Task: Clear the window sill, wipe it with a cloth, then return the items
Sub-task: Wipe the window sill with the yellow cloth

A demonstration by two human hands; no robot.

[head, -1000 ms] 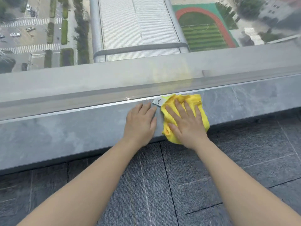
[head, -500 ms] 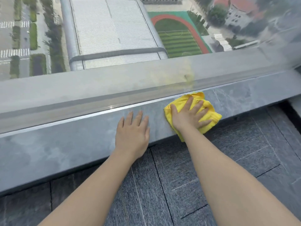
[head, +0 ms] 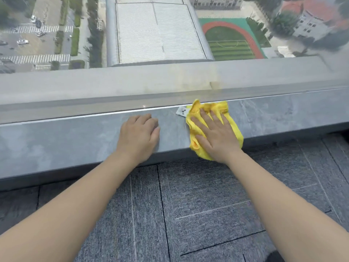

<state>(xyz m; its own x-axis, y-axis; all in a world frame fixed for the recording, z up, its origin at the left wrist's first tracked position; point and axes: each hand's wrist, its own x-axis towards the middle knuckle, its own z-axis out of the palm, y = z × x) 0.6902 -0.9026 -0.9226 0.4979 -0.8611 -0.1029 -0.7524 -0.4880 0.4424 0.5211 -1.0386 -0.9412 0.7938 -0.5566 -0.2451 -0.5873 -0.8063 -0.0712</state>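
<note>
A grey stone window sill (head: 66, 140) runs across the view below the glass. A crumpled yellow cloth (head: 229, 121) lies on it right of centre, with a small white label (head: 181, 111) sticking out at its far left. My right hand (head: 215, 136) presses flat on the cloth, fingers spread and pointing toward the glass. My left hand (head: 140, 134) rests on the bare sill just left of the cloth, fingers curled under, holding nothing. No other items stand on the visible sill.
Window glass (head: 170, 82) rises straight from the sill's far edge, with a street and a sports field far below. Grey carpet tiles (head: 198, 205) cover the floor in front of the sill.
My right hand has slid the cloth back left along the sill after a sweep to the right. The left hand's fingers have curled under from a flat spread.
</note>
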